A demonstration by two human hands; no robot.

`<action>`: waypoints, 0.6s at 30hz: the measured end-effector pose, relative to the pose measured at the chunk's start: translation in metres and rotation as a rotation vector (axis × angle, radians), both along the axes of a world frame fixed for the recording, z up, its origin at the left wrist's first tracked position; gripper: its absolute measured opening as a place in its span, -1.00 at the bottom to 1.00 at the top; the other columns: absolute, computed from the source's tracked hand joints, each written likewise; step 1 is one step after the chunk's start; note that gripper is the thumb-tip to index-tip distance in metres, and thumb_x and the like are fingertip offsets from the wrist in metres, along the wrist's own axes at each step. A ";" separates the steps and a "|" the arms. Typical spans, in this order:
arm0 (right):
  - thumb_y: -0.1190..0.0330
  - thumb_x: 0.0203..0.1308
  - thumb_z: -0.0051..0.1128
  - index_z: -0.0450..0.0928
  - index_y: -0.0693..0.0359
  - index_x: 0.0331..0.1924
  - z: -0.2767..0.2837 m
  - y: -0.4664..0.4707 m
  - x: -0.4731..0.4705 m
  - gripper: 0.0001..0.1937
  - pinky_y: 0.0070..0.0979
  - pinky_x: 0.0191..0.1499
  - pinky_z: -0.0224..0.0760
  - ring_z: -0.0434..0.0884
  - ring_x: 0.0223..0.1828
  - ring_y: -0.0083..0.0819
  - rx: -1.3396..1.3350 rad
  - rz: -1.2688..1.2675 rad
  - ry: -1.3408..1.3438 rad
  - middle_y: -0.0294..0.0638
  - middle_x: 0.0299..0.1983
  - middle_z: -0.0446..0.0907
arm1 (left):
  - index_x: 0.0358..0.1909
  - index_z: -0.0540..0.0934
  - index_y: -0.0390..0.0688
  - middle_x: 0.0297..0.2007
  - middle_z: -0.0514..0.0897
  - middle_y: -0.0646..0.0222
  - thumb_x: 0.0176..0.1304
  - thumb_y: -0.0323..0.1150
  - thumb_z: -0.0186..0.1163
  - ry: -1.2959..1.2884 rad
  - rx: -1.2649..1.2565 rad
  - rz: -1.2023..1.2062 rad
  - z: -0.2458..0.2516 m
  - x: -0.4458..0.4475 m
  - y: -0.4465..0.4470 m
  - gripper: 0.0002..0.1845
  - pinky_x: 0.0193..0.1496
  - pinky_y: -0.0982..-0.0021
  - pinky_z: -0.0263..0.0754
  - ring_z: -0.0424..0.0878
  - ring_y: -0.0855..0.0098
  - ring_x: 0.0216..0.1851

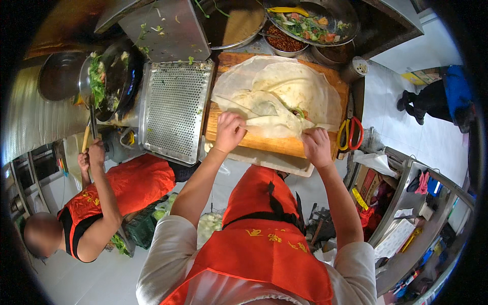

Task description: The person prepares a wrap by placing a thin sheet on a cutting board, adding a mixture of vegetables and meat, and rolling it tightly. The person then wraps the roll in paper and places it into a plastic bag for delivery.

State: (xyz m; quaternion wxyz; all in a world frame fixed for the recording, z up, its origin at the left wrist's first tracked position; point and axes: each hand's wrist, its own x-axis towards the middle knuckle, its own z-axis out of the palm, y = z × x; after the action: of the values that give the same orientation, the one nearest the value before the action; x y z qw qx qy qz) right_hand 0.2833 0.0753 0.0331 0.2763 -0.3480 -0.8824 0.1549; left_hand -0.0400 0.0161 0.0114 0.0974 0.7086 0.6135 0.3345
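Thin pale flatbread sheets (293,84) lie in overlapping layers on a wooden cutting board (263,143). Part of one sheet is folded over a filling, and bits of green and reddish vegetable (299,112) show at the fold. My left hand (230,131) pinches the near left edge of the flatbread. At the near right edge, my right hand (316,145) grips the same folded edge between thumb and fingers. Scissors (350,133) with one yellow and one red handle rest at the board's right side.
A perforated metal tray (175,110) adjoins the board's left side. Behind are a bowl of chili flakes (285,40), a pan of chopped vegetables (312,26) and a large pot (232,23). At left, a co-worker (103,198) holds utensils over a wok (118,80). Another person stands far right.
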 end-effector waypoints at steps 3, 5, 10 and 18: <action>0.58 -0.15 0.15 0.56 0.14 -0.28 0.004 -0.005 -0.003 -0.74 -0.29 -0.11 0.37 0.52 -0.23 -0.22 0.006 0.048 0.058 -0.23 -0.25 0.53 | -0.34 0.55 -0.07 -0.11 0.60 0.34 -0.03 -0.48 0.28 -0.009 0.023 -0.088 0.008 0.004 0.008 -0.82 0.07 0.12 0.32 0.49 0.11 -0.02; 0.58 -0.16 0.14 0.56 0.15 -0.28 0.005 -0.005 -0.006 -0.73 -0.29 -0.11 0.38 0.53 -0.24 -0.20 0.001 0.070 0.046 -0.22 -0.24 0.54 | -0.32 0.53 -0.12 -0.04 0.62 0.33 0.02 -0.47 0.24 -0.022 0.014 -0.073 0.023 0.016 0.031 -0.84 0.15 0.11 0.29 0.49 0.07 0.07; 0.57 -0.18 0.13 0.55 0.19 -0.27 0.005 0.005 -0.008 -0.73 -0.27 -0.13 0.40 0.54 -0.21 -0.12 -0.111 -0.061 0.136 -0.17 -0.22 0.56 | -0.35 0.45 -0.14 -0.02 0.68 0.28 0.14 -0.41 0.19 -0.009 -0.055 -0.069 0.016 0.023 0.085 -0.89 0.21 0.08 0.27 0.49 0.04 0.14; 0.38 0.24 0.01 0.58 0.20 -0.10 0.005 0.097 -0.025 -0.79 -0.14 -0.18 0.48 0.62 -0.18 0.05 -0.720 -0.580 -0.064 0.05 -0.21 0.64 | -0.30 0.50 -0.16 -0.35 0.66 0.13 0.13 -0.40 0.16 -0.050 -0.344 0.024 0.014 0.015 0.130 -0.88 0.01 0.07 0.39 0.57 0.04 -0.13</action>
State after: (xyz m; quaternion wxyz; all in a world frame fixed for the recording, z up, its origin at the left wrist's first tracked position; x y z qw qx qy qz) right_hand 0.2587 0.1722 0.0381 0.1425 -0.6588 -0.6469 0.3568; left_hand -0.0249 0.1456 0.0251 0.2283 0.6655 0.6677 0.2432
